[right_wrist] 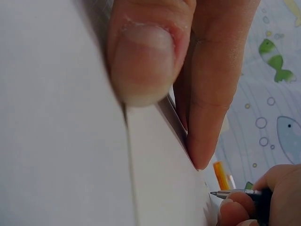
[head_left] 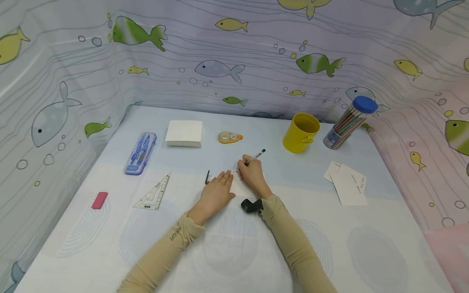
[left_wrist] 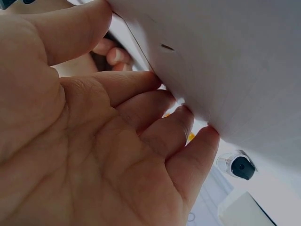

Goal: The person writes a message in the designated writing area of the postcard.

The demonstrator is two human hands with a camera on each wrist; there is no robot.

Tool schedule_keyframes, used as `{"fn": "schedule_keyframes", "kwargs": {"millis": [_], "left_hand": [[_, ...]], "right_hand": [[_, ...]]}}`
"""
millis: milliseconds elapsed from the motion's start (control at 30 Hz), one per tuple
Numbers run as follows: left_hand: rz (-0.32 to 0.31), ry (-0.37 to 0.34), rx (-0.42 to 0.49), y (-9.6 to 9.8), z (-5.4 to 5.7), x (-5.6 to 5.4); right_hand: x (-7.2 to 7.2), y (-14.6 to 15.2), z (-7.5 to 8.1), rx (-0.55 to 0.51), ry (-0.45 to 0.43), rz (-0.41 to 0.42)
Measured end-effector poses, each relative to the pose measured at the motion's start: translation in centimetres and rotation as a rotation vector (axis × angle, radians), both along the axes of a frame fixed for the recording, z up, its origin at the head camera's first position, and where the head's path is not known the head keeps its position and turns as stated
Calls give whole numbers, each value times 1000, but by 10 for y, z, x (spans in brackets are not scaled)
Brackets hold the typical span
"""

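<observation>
My left hand (head_left: pixel 218 193) lies with straight fingers on a white paper card (head_left: pixel 239 188), its fingertips pressing the card in the left wrist view. A slim pen (head_left: pixel 261 153) with a dark grip leans in my right hand (head_left: pixel 253 173), pinched between the fingers. The metal pen tip (right_wrist: pixel 221 193) is right at the far edge of the card in the right wrist view. Just left of my left fingertips lies a pen cap (head_left: pixel 207 177) with a black clip; in the left wrist view the cap (left_wrist: pixel 242 166) shows its clear end.
Behind stand a white paper stack (head_left: pixel 184 133), an orange correction tape (head_left: pixel 229 137), a yellow bucket (head_left: pixel 294 138) and a pencil tub (head_left: pixel 344 126). At left are a blue case (head_left: pixel 141 154), set square (head_left: pixel 154 195) and pink eraser (head_left: pixel 99 200). Written cards (head_left: pixel 349 187) lie right.
</observation>
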State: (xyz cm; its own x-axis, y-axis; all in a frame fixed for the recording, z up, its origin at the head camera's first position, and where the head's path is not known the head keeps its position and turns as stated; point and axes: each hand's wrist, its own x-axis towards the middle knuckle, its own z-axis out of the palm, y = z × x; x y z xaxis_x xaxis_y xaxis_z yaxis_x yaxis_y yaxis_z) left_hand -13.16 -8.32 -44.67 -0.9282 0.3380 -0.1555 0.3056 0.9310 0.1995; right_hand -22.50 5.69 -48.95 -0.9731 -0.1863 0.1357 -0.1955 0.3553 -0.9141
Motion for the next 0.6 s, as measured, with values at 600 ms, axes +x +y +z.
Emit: {"fn": "schedule_keyframes", "kwargs": {"millis": [600], "left_hand": [[4,16,-5,-1,-3,1]], "right_hand": [[0,-2,1,6,-15,-3]]}}
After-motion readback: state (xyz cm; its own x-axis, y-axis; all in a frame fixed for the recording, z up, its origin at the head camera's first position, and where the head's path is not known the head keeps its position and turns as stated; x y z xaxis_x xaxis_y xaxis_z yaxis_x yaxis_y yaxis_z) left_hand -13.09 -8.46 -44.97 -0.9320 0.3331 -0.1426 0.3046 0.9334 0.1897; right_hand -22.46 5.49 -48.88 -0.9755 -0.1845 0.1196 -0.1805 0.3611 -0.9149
